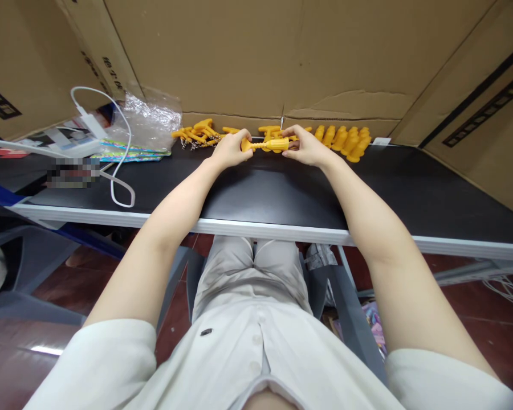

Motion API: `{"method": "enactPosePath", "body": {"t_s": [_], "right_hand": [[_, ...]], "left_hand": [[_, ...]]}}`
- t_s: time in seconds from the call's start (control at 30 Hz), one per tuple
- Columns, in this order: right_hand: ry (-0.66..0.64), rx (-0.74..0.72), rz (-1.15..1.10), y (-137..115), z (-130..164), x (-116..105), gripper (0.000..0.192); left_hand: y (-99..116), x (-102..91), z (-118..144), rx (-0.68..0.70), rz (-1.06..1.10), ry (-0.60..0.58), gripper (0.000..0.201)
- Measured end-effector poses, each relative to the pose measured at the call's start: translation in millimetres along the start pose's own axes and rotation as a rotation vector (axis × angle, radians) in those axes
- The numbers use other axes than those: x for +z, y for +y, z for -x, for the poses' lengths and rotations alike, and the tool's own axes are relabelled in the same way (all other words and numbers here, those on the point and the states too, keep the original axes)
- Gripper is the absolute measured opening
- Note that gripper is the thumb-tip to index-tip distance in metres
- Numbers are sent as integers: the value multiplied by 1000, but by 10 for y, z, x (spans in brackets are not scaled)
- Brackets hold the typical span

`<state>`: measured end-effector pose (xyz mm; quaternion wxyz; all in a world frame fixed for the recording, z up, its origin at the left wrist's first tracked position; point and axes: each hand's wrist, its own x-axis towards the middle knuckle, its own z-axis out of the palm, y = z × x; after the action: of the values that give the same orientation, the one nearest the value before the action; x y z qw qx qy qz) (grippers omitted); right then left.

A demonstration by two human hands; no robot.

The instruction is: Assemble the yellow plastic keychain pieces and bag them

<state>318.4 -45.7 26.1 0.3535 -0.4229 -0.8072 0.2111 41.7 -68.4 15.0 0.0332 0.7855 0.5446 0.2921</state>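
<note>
Both hands meet at the far edge of the black table [256, 193]. My left hand [229, 149] pinches the thin end of a yellow plastic toy piece [268, 145], and my right hand [308, 148] grips its thicker ribbed end. The piece lies level between them, just above the tabletop. Behind my left hand lies a heap of yellow pieces with small metal chains [199, 134]. To the right of my right hand stands a row of yellow rounded pieces [346, 139].
Cardboard sheets [256, 57] wall the back and right of the table. At the left lie a white charger with cable [111, 142], a crumpled clear plastic bag [149, 119] and coloured packets. Grey chairs and a red floor show under the table.
</note>
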Motion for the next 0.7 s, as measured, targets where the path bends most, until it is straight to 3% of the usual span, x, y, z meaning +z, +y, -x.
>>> {"method": "enactPosePath", "body": {"t_s": [0.17, 0.3, 0.5, 0.7], "right_hand": [[19, 117, -168, -116, 29, -38, 41], [-49, 223, -280, -186, 74, -34, 33], [-65, 358, -412, -232, 83, -9, 58], [-78, 472, -408, -302, 83, 25, 67]], "left_hand": [[-16, -9, -2, -23, -8, 21, 50], [13, -42, 14, -42, -33, 27, 50], [26, -10, 10, 5, -21, 74, 46], [63, -19, 24, 3, -18, 64, 46]]}}
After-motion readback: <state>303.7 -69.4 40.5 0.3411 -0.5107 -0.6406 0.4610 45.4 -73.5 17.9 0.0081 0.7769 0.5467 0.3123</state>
